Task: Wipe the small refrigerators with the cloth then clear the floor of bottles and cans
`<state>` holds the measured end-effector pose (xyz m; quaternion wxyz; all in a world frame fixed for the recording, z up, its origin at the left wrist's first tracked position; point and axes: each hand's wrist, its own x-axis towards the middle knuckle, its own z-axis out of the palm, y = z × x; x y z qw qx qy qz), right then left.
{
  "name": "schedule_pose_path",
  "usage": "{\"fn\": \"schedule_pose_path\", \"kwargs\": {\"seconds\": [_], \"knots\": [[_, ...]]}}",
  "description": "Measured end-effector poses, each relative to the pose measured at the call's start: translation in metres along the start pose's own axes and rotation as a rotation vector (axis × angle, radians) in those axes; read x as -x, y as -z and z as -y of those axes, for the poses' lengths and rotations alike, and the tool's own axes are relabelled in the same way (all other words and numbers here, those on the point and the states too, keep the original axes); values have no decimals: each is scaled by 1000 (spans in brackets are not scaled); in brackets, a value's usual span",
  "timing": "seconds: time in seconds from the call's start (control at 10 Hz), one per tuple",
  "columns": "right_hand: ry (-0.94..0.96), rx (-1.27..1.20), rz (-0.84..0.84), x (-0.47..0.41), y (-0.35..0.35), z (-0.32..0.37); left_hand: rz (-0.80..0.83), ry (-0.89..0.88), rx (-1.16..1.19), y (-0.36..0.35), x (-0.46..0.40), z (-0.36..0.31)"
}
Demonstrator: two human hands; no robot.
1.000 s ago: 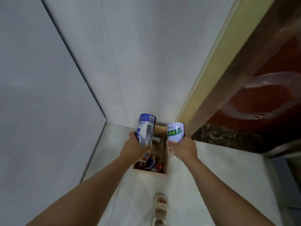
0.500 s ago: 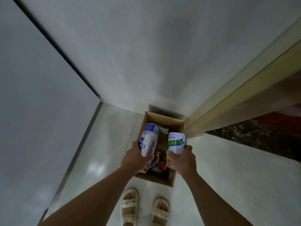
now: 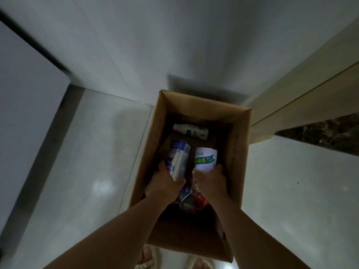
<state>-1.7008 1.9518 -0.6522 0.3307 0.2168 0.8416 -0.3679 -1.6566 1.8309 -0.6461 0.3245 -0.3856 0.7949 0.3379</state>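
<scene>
Floor point(image 3: 93, 171): pale glossy tile ran along the left, with a white wall behind.
Left hand point(image 3: 165, 183): it was wrapped around the lower end of the blue can, thumb on the left side, inside the mouth of the box.
Blue can point(image 3: 178, 160): a tall blue-and-white can, tilted, its top pointing away from the person; it was held above the clutter in the box, not yet resting on anything as far as could be told.
Box point(image 3: 240, 148): an open cardboard carton stood on the floor against the wall, flaps up; a white bottle point(image 3: 191, 131) lay on its side at the far end, and crumpled red and silver empties point(image 3: 191, 199) lay under the hands.
White can point(image 3: 206, 159): a short can with a green label, just beside the blue one, also held over the box.
Right hand point(image 3: 210, 181): it was clamped on the near end of the white can, fingers curled round both sides.
Handling: both cans looked stiff, smooth and probably light if empty; thin walls would dent under a hard squeeze, and the slick sides could slip. A grip round the middle or lower body seemed safest.
Sandals point(image 3: 147, 257): the person's feet showed at the near edge of the box.
</scene>
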Motion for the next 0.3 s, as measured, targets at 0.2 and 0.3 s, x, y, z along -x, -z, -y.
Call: {"fn": "schedule_pose_path", "kwargs": {"seconds": [0.2, 0.3], "knots": [[-61, 6, 30, -31, -30, -25, 0, 2, -67, -33, -20, 15], [-140, -33, 66, -27, -30, -24, 13, -41, -37, -36, -19, 15]]}}
